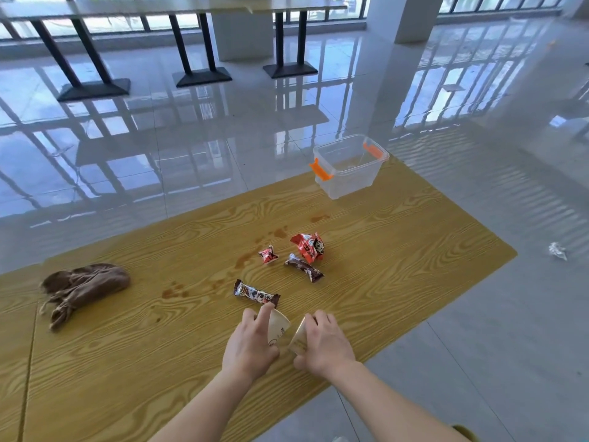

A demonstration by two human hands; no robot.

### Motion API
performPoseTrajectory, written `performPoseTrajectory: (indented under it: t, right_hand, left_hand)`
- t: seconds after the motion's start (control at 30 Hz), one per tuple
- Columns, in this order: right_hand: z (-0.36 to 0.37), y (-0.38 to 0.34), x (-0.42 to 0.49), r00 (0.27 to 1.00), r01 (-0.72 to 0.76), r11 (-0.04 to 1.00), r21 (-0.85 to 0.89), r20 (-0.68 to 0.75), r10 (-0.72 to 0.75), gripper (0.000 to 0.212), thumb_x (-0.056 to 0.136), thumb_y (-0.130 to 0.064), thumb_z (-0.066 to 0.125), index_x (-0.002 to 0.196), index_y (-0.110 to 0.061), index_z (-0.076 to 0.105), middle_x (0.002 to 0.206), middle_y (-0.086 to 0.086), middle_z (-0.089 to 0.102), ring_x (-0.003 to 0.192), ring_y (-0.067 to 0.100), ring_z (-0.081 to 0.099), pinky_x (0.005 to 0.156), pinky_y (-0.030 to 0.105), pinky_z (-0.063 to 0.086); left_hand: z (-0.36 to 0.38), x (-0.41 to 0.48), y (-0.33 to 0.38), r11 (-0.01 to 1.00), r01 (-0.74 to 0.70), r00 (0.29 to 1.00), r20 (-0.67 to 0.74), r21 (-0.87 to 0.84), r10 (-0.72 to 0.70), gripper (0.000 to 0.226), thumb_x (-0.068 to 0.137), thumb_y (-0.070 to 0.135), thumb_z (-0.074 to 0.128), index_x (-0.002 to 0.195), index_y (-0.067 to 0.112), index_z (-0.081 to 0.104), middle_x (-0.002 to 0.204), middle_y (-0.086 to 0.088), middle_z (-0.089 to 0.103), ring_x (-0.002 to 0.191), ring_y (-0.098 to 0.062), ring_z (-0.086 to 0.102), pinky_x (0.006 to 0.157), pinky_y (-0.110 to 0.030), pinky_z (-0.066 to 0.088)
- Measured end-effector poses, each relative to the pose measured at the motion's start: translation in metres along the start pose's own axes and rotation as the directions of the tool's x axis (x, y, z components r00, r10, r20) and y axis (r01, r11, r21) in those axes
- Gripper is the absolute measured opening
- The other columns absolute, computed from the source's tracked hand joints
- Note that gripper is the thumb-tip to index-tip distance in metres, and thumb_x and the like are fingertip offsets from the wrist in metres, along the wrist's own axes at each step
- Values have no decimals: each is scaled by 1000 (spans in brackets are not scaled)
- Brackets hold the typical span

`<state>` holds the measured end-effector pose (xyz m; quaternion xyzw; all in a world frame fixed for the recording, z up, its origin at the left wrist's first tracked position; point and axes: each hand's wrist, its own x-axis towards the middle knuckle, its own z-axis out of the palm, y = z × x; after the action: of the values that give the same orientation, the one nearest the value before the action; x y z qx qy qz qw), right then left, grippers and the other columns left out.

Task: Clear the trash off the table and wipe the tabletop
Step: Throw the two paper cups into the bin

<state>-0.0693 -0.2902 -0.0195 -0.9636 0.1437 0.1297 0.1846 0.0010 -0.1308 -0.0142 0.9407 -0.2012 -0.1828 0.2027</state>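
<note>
Both hands worked near the front edge of the wood-grain bench (414,250), each wrapped around its own paper cup. The left hand (250,342) gripped a pale cup (279,327) tipped on its side, and the right hand (325,342) clasped a second cup (298,338) just beside it, the two cups nearly touching. Just beyond the left fingers lay a brown snack wrapper (256,293). Farther out sat another brown wrapper (303,267), a small red wrapper (267,255) and a larger crumpled red-orange wrapper (308,247), grouped near each other. Brownish spill stains (245,258) dotted the surface around them. A crumpled brown cloth (83,287) rested well to the left. A clear plastic bin (349,165) with orange latches stood at the far corner of the bench. A crumpled scrap (557,251) lay on the floor to the right.
</note>
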Motion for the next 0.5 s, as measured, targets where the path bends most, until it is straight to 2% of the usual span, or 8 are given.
performPoseTrajectory:
  t: [0.13,0.23,0.33,0.5]
  right_hand:
    - [-11,9,-10,997,-60,998,13,-46,60,66,67,-43,72,120,-14,45,122,3,42,114,23,38,98,32,40]
    - [-17,14,-22,990,-105,994,18,-97,106,57,67,-45,71,110,-18,45,117,2,43,110,22,40,94,30,40]
    - [-23,19,-38,977,-154,988,26,-147,156,58,67,-46,72,111,-18,46,116,1,45,108,21,40,93,29,39]
    - [-28,32,-73,945,-256,961,103,-184,271,56,68,-46,72,107,-18,44,113,-1,42,110,21,40,82,28,36]
  left_hand:
    - [-4,-1,12,997,-80,997,-10,-14,80,84,69,25,73,138,37,27,108,3,39,83,-20,54,57,-29,46]
    - [-7,-2,22,990,-140,990,-10,-5,140,81,69,25,73,136,35,28,111,2,40,82,-21,53,55,-28,44]
    - [-9,-5,32,982,-191,982,3,5,191,80,70,24,72,136,33,28,111,1,40,81,-21,50,55,-28,43]
    - [-5,-14,54,957,-289,957,45,20,288,80,72,23,70,137,35,27,113,0,40,83,-23,53,57,-32,50]
